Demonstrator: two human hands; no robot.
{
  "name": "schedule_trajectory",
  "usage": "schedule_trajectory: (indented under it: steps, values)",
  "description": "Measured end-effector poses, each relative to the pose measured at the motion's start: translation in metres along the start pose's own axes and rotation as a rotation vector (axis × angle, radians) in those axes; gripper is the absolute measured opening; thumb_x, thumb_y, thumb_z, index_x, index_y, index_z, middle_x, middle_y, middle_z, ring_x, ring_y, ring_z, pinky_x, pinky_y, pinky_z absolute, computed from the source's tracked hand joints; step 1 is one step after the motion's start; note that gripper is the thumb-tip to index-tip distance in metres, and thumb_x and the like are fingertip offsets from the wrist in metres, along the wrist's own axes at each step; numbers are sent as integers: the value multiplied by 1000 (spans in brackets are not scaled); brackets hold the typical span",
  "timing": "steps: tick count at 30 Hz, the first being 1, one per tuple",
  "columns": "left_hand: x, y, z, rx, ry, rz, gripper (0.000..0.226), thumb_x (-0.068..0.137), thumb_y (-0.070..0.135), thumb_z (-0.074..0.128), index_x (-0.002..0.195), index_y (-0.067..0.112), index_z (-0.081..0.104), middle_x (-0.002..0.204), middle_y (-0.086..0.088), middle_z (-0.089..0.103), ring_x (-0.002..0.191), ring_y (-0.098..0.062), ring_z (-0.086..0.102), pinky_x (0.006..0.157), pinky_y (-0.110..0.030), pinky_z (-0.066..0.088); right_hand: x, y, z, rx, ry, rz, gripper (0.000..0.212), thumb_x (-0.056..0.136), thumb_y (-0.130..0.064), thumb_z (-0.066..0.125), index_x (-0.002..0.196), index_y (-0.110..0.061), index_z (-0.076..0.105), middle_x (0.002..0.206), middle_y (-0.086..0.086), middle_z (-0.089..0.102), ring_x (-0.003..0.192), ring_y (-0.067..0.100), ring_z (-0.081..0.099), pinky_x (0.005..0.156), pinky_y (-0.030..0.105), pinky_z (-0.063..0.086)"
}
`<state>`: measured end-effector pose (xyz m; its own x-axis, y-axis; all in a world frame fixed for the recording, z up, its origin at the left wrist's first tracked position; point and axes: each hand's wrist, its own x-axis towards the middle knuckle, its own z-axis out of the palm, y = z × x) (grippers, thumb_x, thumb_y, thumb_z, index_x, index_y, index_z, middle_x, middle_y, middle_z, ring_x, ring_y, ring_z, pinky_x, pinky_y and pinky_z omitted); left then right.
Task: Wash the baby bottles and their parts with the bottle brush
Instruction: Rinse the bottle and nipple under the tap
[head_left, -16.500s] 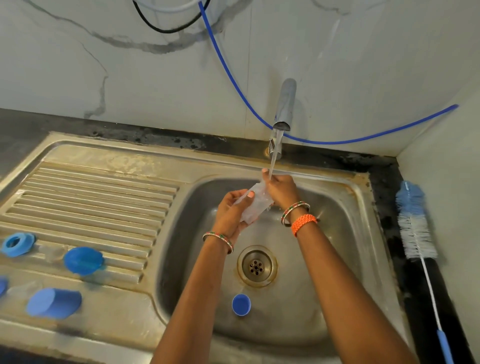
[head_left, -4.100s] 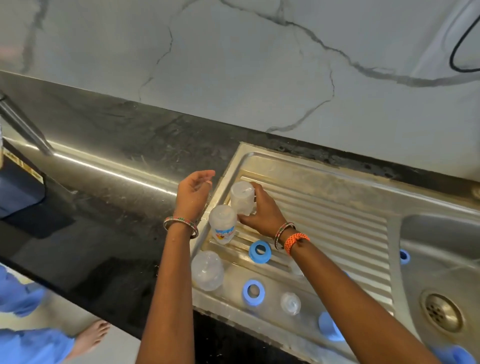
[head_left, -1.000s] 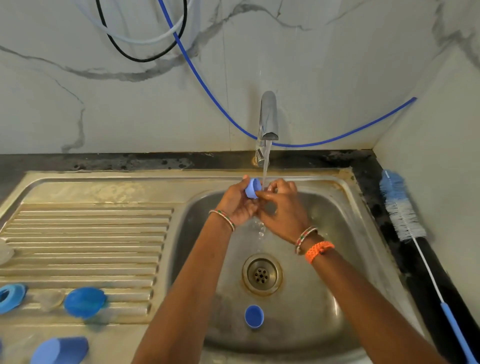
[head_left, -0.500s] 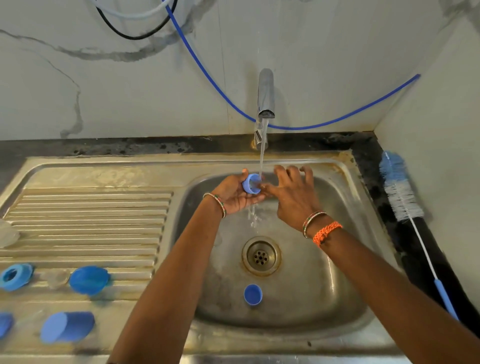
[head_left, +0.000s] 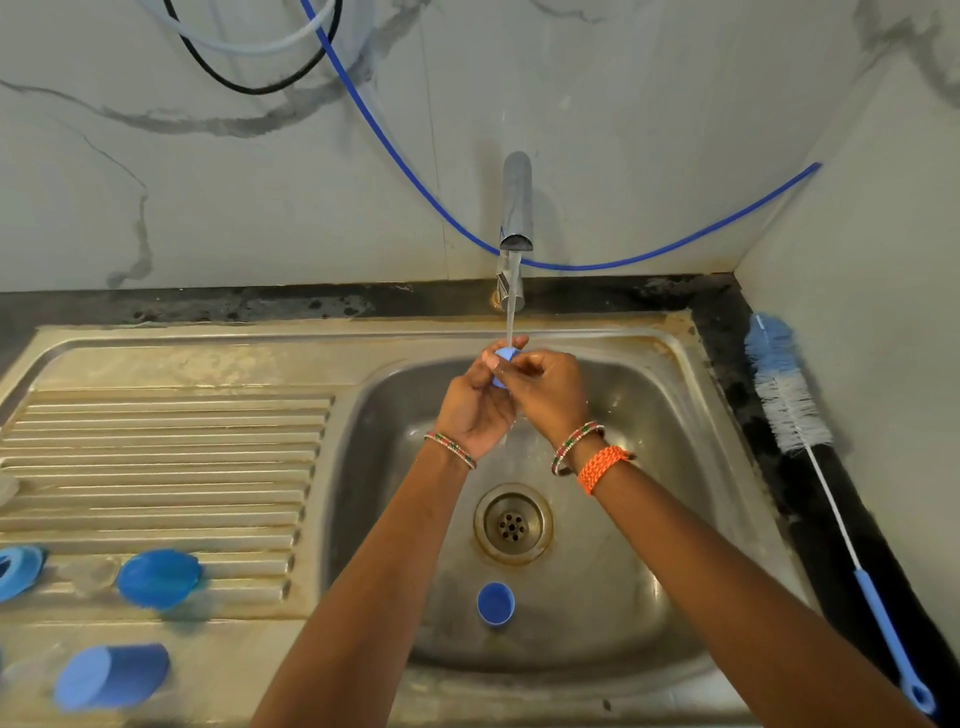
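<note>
Under the running tap (head_left: 516, 208) my left hand (head_left: 475, 405) and my right hand (head_left: 545, 395) together hold a small blue bottle part (head_left: 503, 358). Fingers of both hands curl round it, and water falls straight onto it. Most of the part is hidden by my fingers. A second small blue cap (head_left: 495, 603) lies in the sink basin (head_left: 649, 467) near the front, below the drain (head_left: 513, 524). The bottle brush (head_left: 789, 395), blue and white bristles on a thin wire with a blue handle, lies on the dark counter to the right of the sink.
On the drainboard (head_left: 166, 457) at the left lie a blue ring (head_left: 18, 571), a blue dome cap (head_left: 158, 578) and a blue cup-shaped cap (head_left: 111, 675), with clear parts beside them. A blue hose (head_left: 415, 176) and a black cable hang on the marble wall.
My right hand, spread open beside the part half a second ago, has closed onto it. Both hands now hold it a little higher under the stream.
</note>
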<state>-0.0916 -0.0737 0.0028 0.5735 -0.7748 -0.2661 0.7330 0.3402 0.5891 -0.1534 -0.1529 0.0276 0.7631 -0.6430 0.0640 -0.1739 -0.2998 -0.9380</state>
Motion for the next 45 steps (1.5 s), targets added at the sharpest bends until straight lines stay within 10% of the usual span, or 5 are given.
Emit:
schedule_trajectory:
  steps: [6, 13, 24, 33, 45]
  values:
    - [-1, 9, 4, 28, 6, 33, 33, 93, 2, 44, 122, 17, 53, 108, -14, 63, 88, -21, 65, 77, -29, 54, 9, -3, -7, 192, -112, -11, 9, 91, -12, 60, 98, -7, 57, 88, -1, 59, 77, 7, 57, 66, 13, 49]
    - [-19, 24, 0, -6, 68, 118, 29, 87, 12, 54, 114, 2, 59, 101, -15, 68, 88, -22, 67, 80, -29, 56, 17, -14, -7, 367, -191, 125, 11, 91, -8, 57, 81, -12, 61, 84, 4, 60, 78, 12, 55, 68, 19, 47]
    - [-13, 32, 30, 952, 153, 327, 30, 98, 14, 47, 69, 15, 57, 65, 0, 53, 49, 4, 45, 50, -8, 36, 13, -20, 8, 776, -83, 421, 23, 97, -24, 48, 82, -11, 59, 78, 9, 55, 73, 17, 54, 68, 28, 46]
    - [-8, 31, 31, 287, 263, 63, 29, 102, 29, 36, 98, 11, 58, 79, -5, 59, 64, -12, 53, 54, -20, 44, 16, -24, -6, 857, -224, 395, 16, 98, -10, 43, 89, -7, 56, 84, 11, 61, 71, 18, 58, 57, 23, 47]
    - [-5, 16, 37, 157, 264, 7, 29, 98, 33, 45, 90, 9, 60, 72, -6, 66, 65, -15, 62, 58, -25, 52, 18, -14, 11, 492, -15, 347, 40, 92, -43, 54, 83, -6, 67, 72, 8, 64, 68, 19, 64, 63, 29, 54]
